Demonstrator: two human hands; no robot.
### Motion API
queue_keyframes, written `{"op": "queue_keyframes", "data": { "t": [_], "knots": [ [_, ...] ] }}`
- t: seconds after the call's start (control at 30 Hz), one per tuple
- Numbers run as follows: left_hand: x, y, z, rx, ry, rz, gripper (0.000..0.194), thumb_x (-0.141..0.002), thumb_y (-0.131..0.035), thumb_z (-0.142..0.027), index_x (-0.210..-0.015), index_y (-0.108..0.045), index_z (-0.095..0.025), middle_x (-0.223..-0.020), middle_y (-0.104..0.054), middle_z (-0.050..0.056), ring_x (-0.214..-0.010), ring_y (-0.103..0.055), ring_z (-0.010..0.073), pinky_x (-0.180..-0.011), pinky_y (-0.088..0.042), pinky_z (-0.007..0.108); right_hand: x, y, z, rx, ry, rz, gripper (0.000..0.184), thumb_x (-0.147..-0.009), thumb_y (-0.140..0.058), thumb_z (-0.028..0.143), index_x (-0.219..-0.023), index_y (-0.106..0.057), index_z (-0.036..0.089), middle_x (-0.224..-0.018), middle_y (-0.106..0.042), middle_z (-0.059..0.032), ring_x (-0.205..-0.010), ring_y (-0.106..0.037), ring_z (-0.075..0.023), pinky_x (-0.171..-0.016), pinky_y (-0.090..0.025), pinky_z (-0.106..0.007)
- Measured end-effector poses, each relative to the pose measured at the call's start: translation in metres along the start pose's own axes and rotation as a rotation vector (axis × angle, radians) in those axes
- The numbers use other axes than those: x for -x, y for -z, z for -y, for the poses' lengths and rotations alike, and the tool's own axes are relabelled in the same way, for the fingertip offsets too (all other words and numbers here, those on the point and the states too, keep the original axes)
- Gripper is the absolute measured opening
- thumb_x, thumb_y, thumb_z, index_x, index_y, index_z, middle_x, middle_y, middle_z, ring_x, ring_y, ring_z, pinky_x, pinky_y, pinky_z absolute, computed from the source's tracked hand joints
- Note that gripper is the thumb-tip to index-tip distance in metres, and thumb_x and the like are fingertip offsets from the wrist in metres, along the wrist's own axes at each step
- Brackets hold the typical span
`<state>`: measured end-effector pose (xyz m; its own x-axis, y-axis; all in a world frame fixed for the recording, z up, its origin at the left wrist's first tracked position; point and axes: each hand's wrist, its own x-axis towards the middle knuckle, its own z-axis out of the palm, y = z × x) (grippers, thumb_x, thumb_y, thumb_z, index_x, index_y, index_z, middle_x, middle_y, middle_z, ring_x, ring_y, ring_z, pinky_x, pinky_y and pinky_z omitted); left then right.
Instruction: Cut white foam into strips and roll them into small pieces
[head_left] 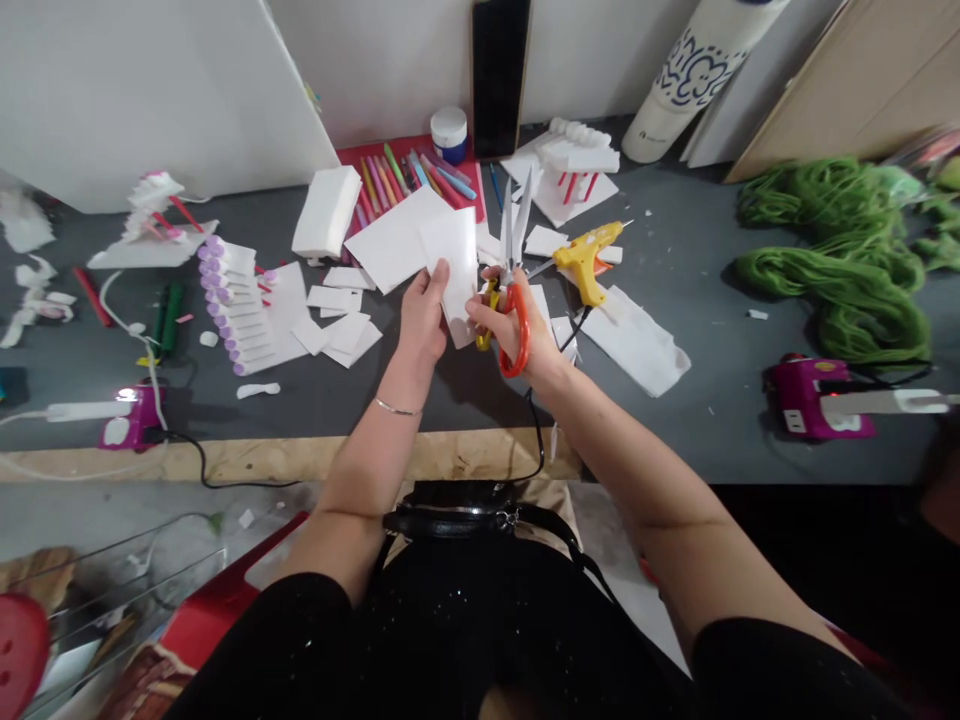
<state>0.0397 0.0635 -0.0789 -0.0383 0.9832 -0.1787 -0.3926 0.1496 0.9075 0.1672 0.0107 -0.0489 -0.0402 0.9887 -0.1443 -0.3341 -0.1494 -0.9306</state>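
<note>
My left hand (pixel 426 308) grips a white card (pixel 454 262) by its lower left edge, thumb on top. Close beside it, my right hand (pixel 514 325) holds a pair of scissors (pixel 515 225) with orange and yellow handles. The blades point away from me and stand slightly apart, to the right of the card. My right thumb and fingers are in and around the handles, near the card's lower right edge. Behind the card lies a larger white sheet (pixel 397 238). To the right of the scissors is a yellow glue gun (pixel 589 262).
Small white cards (pixel 349 335) lie scattered at left, near a model with purple-tipped strips (pixel 238 310). Colored pens (pixel 386 180), a jar (pixel 449 134), a phone (pixel 499 80) and a bottle (pixel 697 75) stand at the back. Green yarn (pixel 840 260) and a purple power socket (pixel 814 398) sit right.
</note>
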Motion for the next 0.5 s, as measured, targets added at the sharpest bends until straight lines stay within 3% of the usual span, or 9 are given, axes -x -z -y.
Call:
{"op": "queue_keyframes", "data": {
  "t": [0.2, 0.37, 0.5],
  "knots": [
    [0.009, -0.005, -0.009, -0.02, 0.018, 0.104, 0.028, -0.086, -0.083, -0.048, -0.08, -0.071, -0.023, -0.083, -0.076, 0.002, -0.099, -0.076, 0.0222, -0.089, -0.061, 0.036, -0.021, 0.0, -0.007, 0.079, 0.089, -0.048, 0.056, -0.077, -0.089, 0.034, -0.109, -0.044, 0.032, -0.08, -0.05, 0.0061, -0.069, -0.052, -0.0138, -0.059, -0.048, -0.028],
    [0.006, -0.002, -0.017, -0.086, 0.033, 0.084, 0.029, -0.078, -0.092, -0.036, -0.071, -0.068, -0.021, -0.07, -0.068, -0.003, -0.072, -0.068, 0.0136, -0.075, -0.058, 0.028, -0.026, 0.003, -0.001, 0.152, 0.122, -0.034, 0.057, -0.074, -0.091, 0.029, -0.107, -0.045, 0.031, -0.081, -0.05, 0.0051, -0.076, -0.055, -0.0159, -0.064, -0.047, -0.03],
    [0.004, 0.002, -0.023, -0.104, 0.077, 0.116, 0.03, -0.075, -0.093, -0.039, -0.073, -0.07, -0.021, -0.073, -0.069, -0.002, -0.071, -0.067, 0.0142, -0.071, -0.056, 0.029, -0.026, 0.006, 0.002, 0.207, 0.121, -0.06, 0.049, -0.076, -0.089, 0.028, -0.107, -0.05, 0.029, -0.076, -0.054, 0.0062, -0.074, -0.057, -0.0167, -0.07, -0.051, -0.033]
  ]
}}
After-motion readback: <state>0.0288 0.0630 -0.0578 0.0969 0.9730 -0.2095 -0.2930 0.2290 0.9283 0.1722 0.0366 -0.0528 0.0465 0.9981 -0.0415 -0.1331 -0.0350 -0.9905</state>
